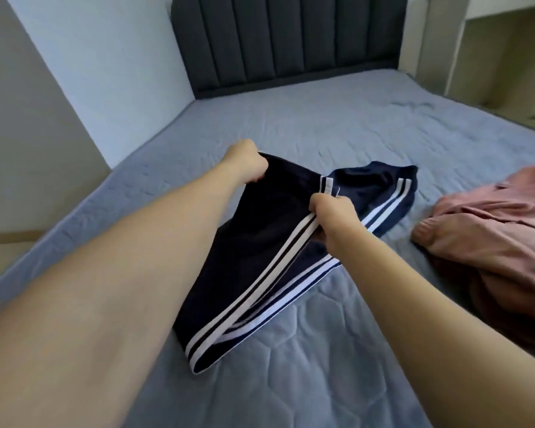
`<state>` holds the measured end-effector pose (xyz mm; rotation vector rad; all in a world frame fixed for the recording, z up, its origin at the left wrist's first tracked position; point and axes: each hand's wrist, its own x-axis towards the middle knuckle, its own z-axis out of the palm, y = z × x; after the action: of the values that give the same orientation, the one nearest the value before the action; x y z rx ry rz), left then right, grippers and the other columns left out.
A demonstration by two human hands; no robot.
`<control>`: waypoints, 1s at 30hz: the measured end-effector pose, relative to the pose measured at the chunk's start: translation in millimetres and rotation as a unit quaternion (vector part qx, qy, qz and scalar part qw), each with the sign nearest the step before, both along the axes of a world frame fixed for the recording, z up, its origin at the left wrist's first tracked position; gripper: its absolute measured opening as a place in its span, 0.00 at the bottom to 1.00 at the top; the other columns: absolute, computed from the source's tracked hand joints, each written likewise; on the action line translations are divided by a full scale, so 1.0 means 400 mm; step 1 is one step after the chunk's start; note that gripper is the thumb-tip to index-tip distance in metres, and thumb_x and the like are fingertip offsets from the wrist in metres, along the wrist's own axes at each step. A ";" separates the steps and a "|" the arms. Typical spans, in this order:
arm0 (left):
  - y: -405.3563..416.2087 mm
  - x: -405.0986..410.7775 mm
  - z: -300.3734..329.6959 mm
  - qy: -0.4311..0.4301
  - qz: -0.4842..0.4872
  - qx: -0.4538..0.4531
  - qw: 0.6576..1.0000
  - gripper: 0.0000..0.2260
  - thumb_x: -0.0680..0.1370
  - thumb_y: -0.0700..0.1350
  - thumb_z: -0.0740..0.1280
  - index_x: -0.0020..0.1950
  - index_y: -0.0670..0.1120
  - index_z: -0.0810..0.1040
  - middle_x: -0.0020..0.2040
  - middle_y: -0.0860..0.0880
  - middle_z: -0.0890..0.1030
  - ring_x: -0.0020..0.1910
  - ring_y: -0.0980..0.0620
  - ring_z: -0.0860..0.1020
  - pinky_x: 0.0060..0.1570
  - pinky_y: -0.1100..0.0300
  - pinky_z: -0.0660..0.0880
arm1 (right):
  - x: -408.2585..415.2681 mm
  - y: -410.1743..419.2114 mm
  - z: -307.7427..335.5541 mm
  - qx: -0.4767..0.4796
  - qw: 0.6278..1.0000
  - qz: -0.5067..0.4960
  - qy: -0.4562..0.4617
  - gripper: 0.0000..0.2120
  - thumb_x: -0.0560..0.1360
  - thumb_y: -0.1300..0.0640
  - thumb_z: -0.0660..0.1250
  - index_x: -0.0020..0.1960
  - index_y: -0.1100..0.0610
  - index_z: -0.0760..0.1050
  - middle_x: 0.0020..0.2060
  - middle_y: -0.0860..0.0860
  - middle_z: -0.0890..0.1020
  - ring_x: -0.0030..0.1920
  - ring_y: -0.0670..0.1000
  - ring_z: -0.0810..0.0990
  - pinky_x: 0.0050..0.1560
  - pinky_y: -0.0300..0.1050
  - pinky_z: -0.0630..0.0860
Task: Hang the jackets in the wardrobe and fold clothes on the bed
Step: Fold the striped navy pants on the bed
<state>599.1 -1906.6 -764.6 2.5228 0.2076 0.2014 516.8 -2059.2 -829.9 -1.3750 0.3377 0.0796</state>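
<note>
Navy garment [260,242] with white side stripes, held up off the bed [291,125] at one end. Its lower end trails onto the quilted blue-grey cover toward the near edge; another part of it lies bunched flat on the cover farther in, toward the headboard side. We cannot tell for certain whether it is trousers or a jacket; the stripes run lengthwise along its edge.

Our left hand [246,162] grips the upper dark edge of the garment, fingers curled tight round the fabric. Our right hand [332,216] pinches the striped edge just beside the left hand's hold, fingers closed on the white bands, knuckles up. Both forearms reach in from the near edge of the bed.

Pink garment [488,236] lies crumpled near the right edge of the bed, apart from the navy one, not touched by either hand.

Dark grey padded headboard [284,41], with vertical channels, stands at the far edge. Pale wall to the left of the bed; light wood shelving [501,57] past the far right corner.
</note>
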 end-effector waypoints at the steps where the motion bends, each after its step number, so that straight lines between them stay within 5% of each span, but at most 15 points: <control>1: -0.039 0.039 0.000 -0.012 -0.008 0.021 1.000 0.10 0.71 0.34 0.62 0.49 0.35 0.79 0.44 0.38 0.84 0.46 0.41 0.83 0.50 0.49 0.81 | 0.031 -0.047 -0.001 -0.006 1.000 -0.006 -0.003 0.05 0.69 0.63 0.61 0.45 0.59 0.69 0.37 0.56 0.75 0.35 0.56 0.76 0.31 0.46 0.78; 5: -0.210 0.192 -0.011 -0.023 -0.055 0.060 0.996 0.09 0.72 0.34 0.62 0.50 0.37 0.78 0.43 0.39 0.84 0.44 0.41 0.83 0.42 0.53 0.80 | 0.147 -0.224 -0.019 -0.019 0.998 -0.065 -0.021 0.07 0.71 0.63 0.61 0.49 0.62 0.73 0.40 0.58 0.74 0.39 0.56 0.73 0.41 0.54 0.77; 13: -0.481 0.440 -0.134 -0.015 -0.087 0.140 0.986 0.11 0.72 0.38 0.62 0.53 0.44 0.77 0.49 0.44 0.83 0.50 0.44 0.80 0.47 0.55 0.75 | 0.305 -0.370 -0.135 -0.022 0.974 -0.220 -0.041 0.05 0.74 0.61 0.60 0.45 0.56 0.74 0.35 0.48 0.76 0.31 0.48 0.73 0.30 0.42 0.64; 18: -0.492 0.490 -0.249 -0.033 -0.119 0.108 0.987 0.11 0.73 0.42 0.64 0.55 0.48 0.74 0.48 0.47 0.81 0.47 0.46 0.78 0.44 0.57 0.73 | 0.343 -0.377 -0.183 -0.086 0.960 -0.266 -0.028 0.05 0.77 0.58 0.60 0.49 0.54 0.74 0.48 0.52 0.80 0.49 0.56 0.77 0.48 0.46 0.70; 22: -0.383 0.449 -0.250 0.001 -0.088 -0.003 0.996 0.20 0.73 0.52 0.67 0.63 0.53 0.67 0.47 0.50 0.75 0.40 0.52 0.76 0.37 0.59 0.68 | 0.343 -0.362 -0.185 -0.112 0.950 -0.287 0.053 0.23 0.75 0.55 0.63 0.69 0.54 0.65 0.68 0.56 0.65 0.68 0.61 0.63 0.69 0.50 0.58; 25: -0.172 0.353 -0.259 0.081 -0.012 0.026 0.996 0.19 0.75 0.57 0.66 0.60 0.47 0.70 0.57 0.47 0.76 0.50 0.49 0.74 0.48 0.56 0.69 | 0.305 -0.306 -0.188 -0.018 0.957 -0.280 0.069 0.34 0.72 0.54 0.67 0.74 0.56 0.57 0.71 0.57 0.60 0.70 0.59 0.62 0.67 0.49 0.59; 30: 0.145 0.102 -0.313 0.231 0.038 -0.035 0.972 0.34 0.65 0.74 0.65 0.57 0.49 0.79 0.53 0.49 0.82 0.49 0.49 0.82 0.53 0.53 0.76 | 0.200 -0.190 -0.196 -0.026 0.965 -0.248 0.079 0.37 0.72 0.59 0.67 0.75 0.58 0.52 0.72 0.59 0.60 0.69 0.60 0.64 0.68 0.49 0.61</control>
<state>639.8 -1848.4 -889.8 2.4569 0.4858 -0.3638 597.0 -2135.2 -908.1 -1.3016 0.8140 -0.2377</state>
